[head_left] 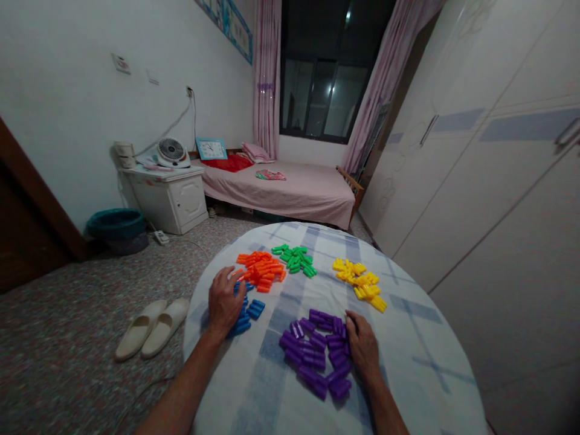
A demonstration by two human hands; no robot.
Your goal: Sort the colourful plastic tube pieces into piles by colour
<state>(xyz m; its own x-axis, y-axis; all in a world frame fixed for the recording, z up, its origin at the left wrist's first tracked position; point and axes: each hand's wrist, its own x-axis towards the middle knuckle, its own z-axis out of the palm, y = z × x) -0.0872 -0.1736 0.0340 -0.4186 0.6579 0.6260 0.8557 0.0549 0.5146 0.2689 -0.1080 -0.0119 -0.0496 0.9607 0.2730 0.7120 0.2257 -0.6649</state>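
Small tube-shaped plastic pieces lie in piles by colour on a round table (290, 386) with a checked cloth. My left hand (224, 301) rests over the blue pieces (256, 309), covering some of them, its fingers apart and bent. Its fingertips reach the edge of the orange pieces (263, 269). My right hand (362, 343) lies along the right side of the purple pieces (312, 356), fingers loosely extended and touching the pile's edge. Nothing shows gripped in either hand. Farther back are green pieces (296, 258) and, to the right, yellow pieces (360, 281).
White slippers (153, 329) stand on the speckled floor left of the table. Beyond are a teal-rimmed bin (116, 223), a white cabinet (174, 199) with a fan (172, 151), and a bed (299, 187). A tall wardrobe (471, 181) closes off the right side.
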